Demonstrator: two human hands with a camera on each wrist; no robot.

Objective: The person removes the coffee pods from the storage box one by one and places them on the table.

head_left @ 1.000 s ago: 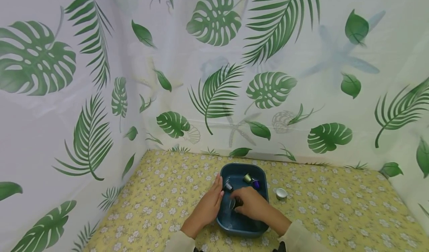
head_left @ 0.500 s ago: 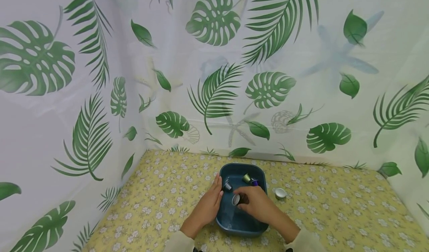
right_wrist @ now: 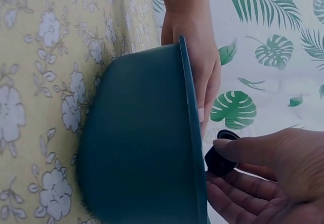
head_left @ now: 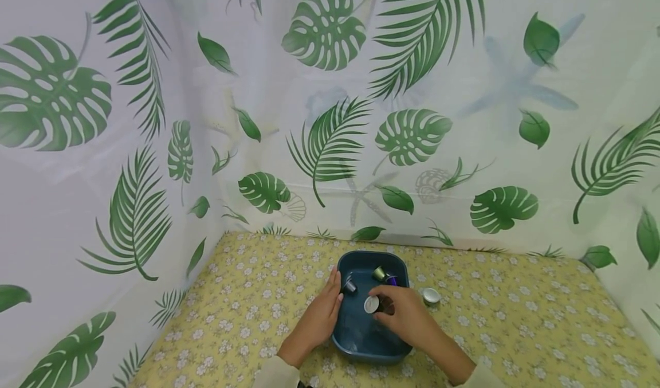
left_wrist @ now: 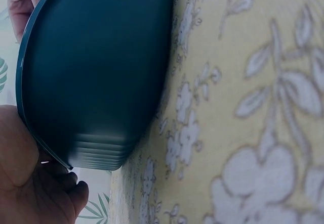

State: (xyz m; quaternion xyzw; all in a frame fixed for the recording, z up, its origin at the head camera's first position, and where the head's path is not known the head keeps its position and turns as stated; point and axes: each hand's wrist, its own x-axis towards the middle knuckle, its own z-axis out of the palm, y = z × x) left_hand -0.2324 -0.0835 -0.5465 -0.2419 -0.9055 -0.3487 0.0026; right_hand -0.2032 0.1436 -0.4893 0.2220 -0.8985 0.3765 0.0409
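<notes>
My right hand (head_left: 404, 314) pinches a coffee capsule (head_left: 371, 304) above the blue plastic basin (head_left: 368, 358). The capsule's pale round lid faces left in the head view; its dark cup (right_wrist: 220, 163) sits between thumb and fingers in the right wrist view. Against the basin's left rim lies my left hand (head_left: 321, 313), fingers mostly straight. Inside the basin, a grey capsule (head_left: 350, 286) lies near those fingers. Farther back are a green capsule (head_left: 378, 273) and a purple capsule (head_left: 392, 281), the latter partly hidden by my right hand.
Just right of the basin, a silver-lidded capsule (head_left: 431, 296) lies on the yellow flowered cloth (head_left: 515, 319). A white leaf-print curtain (head_left: 330, 147) hangs behind and along the sides.
My right hand has moved rightward within the basin's outline, carrying the capsule, whose lid has turned more toward the head camera. My left hand stays at the rim.
</notes>
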